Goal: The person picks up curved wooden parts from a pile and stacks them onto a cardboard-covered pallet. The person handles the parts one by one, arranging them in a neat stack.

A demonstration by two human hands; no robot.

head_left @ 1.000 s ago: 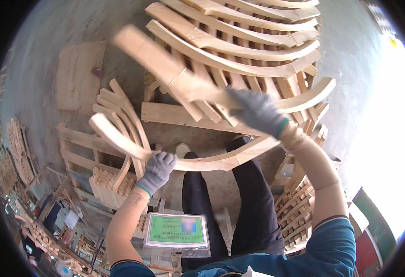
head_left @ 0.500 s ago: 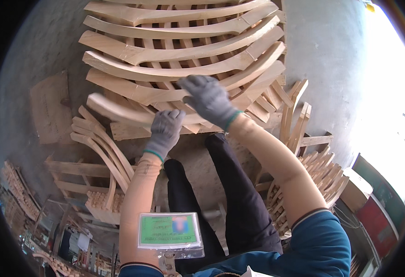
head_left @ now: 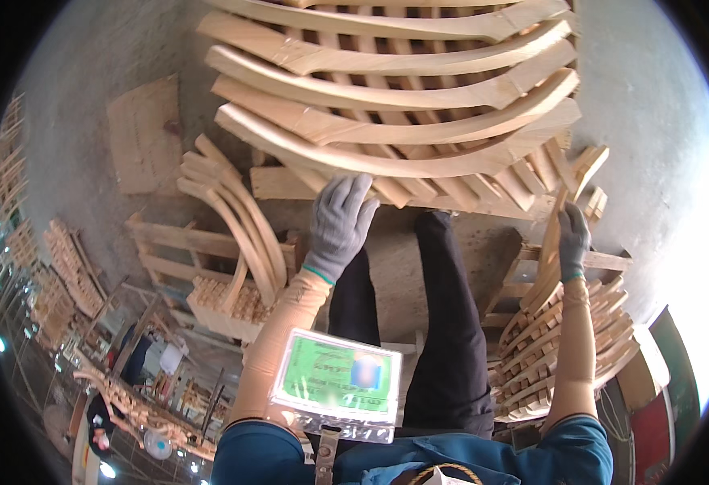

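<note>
My left hand (head_left: pixel 340 222), in a grey glove, holds nothing. Its fingers are stretched out, with the thumb apart, and the fingertips are at the lower edge of the nearest curved wooden piece (head_left: pixel 387 165). That piece lies at the front of a row of similar curved pieces (head_left: pixel 419 61), laid across a layer of wooden pieces running the other way. Over on the right, my gloved right hand (head_left: pixel 574 241) is closed at an upright curved wooden piece (head_left: pixel 597 200), whose lower part it hides. Another curved piece (head_left: pixel 550 250) leans just left of that hand.
Several curved pieces (head_left: pixel 245 218) lean on a stack (head_left: pixel 229 301) at the left. A stack of curved pieces (head_left: pixel 564 347) stands below my right hand. Beyond the left stack, a flat brown sheet (head_left: pixel 146 136) lies on the floor. A badge (head_left: pixel 338 380) hangs over my left forearm.
The curved piece at my hands now rests at the front of the row. My left hand has opened off it; my right hand has moved right to the leaning pieces. The view has shifted.
</note>
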